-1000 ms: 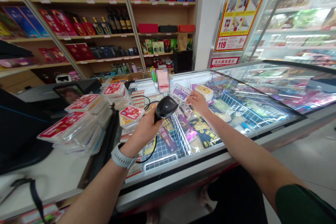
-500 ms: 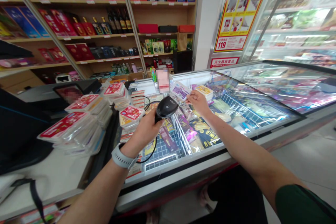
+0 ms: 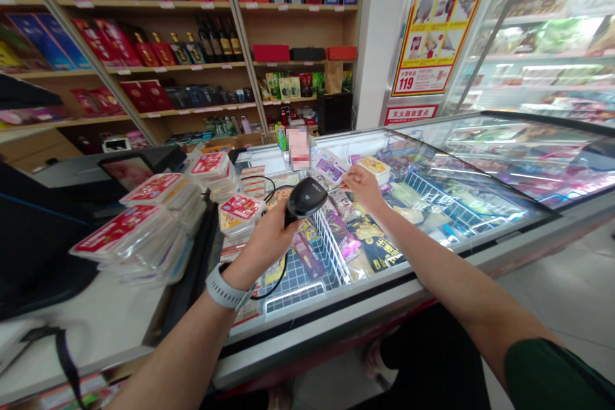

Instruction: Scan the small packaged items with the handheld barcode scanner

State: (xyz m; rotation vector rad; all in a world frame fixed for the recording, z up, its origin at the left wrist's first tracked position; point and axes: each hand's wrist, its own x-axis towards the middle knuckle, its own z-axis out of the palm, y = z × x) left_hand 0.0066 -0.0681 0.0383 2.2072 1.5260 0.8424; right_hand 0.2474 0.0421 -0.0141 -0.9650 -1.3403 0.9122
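Observation:
My left hand (image 3: 270, 235), with a grey watch on the wrist, is wrapped round the handle of a black barcode scanner (image 3: 307, 197). The scanner's head points right and away from me, and its cable loops below the hand. My right hand (image 3: 364, 186) pinches the right edge of a flat white and purple package (image 3: 332, 168), tilted with its printed face up, just beyond the scanner. Beside that hand, a small stack of yellow-labelled packs (image 3: 375, 168) sits on the freezer glass. Left of the scanner lies a short stack of red-labelled packs (image 3: 241, 210).
Below my hands stretches a glass-topped chest freezer (image 3: 384, 274) with wire baskets and bagged food inside. Tall piles of clear flat packs (image 3: 129, 237) stand on the counter (image 3: 120, 320) at left, near a dark monitor (image 3: 33, 230). Shelves of boxes and bottles (image 3: 192, 64) line the back.
Almost nothing differs. My left hand and the scanner have shifted very slightly; my right hand still holds the package in the same place.

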